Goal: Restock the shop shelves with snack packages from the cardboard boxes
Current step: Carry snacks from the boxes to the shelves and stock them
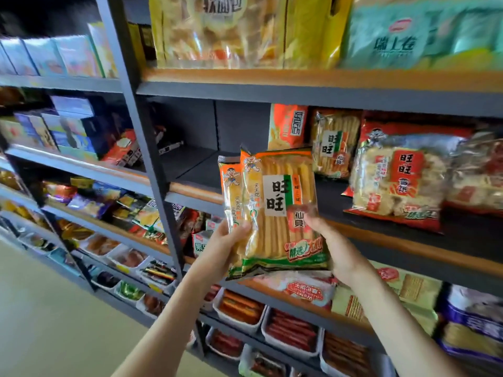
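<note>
Shop shelving; middle shelf (pixel 198 167), left end bare. Two cracker packs (pixel 280 213) clamped by left hand (pixel 226 243) and right hand (pixel 337 254). Step: placing. Next, likely: stand beside matching pack (pixel 333 142).

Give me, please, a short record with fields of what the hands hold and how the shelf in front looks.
Held: two orange rice cracker packs, upright, one behind the other
Left hand: grips their lower left edge
Right hand: grips their lower right edge
Middle shelf: bare dark stretch at its left end
Same stock: matching pack standing at the back
Neighbour: red rice cracker bag to the right
Cardboard boxes: not in view
</note>
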A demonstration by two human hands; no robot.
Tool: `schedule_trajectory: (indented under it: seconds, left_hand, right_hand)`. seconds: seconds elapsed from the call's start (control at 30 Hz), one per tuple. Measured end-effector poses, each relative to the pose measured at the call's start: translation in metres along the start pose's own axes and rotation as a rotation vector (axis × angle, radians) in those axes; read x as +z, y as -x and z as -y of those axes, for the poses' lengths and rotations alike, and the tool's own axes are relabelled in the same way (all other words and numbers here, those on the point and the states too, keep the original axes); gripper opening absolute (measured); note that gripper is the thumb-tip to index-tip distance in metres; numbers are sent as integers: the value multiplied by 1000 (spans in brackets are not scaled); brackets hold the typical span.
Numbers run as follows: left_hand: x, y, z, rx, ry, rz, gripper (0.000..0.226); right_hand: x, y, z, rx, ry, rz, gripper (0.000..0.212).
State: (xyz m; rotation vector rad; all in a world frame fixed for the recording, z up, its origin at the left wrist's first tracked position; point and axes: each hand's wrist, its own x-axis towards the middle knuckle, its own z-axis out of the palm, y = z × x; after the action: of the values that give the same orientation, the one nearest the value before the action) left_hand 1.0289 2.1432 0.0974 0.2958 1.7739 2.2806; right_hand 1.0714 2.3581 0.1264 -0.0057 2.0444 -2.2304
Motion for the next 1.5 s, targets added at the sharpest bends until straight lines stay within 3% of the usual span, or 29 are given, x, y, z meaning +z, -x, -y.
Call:
schedule_trajectory:
  seconds: [0.07,0.13,0.23,0.37,0.5,0.7,0.83,0.9,1.0,1.07,1.2,1.33,1.5]
  left_hand:
    - [5,-8,-11,2,-25,5,44]
    - [10,-17,-21,13,-49,-14,34]
    - [12,-31,-38,38,-37,-100,39]
    - [-2,-53,-49,85,56,-259,36]
    - [-19,-67,-51,77,173,-358,44]
    - [-18,-85,-53,95,169,-289,42]
    - [-3,-99,-56,47,184,-216,35]
    - [4,-109,-59,42,167,-180,36]
    - [13,-123,-59,45,136,-156,39]
    - [18,-132,-58,46,133,-124,37]
    - [20,-145,-55,69,105,-81,31]
    - [10,-153,-58,65,53,-46,32]
    - [-4,-157,-66,59,30,-37,32]
  right_hand:
    - [-4,-3,10,-31,44,-18,56]
    - [-5,-7,22,-52,62,-49,47]
    - [-10,-14,37,-64,0,-216,26]
    - [-19,-24,45,-95,-94,-420,15]
    - [-33,-47,55,-218,-76,-571,27]
    - [-37,-87,48,-329,445,-713,44]
    - [-48,-107,48,-405,670,-773,40]
    - [-51,-115,50,-452,830,-834,52]
    - [-57,-124,39,-509,1149,-830,94]
    - [-61,-127,36,-544,1394,-859,110]
    - [-64,-132,42,-630,1714,-741,108]
    - [-65,-150,40,-348,1837,-499,108]
    - [-66,-176,30,-265,1835,-564,116]
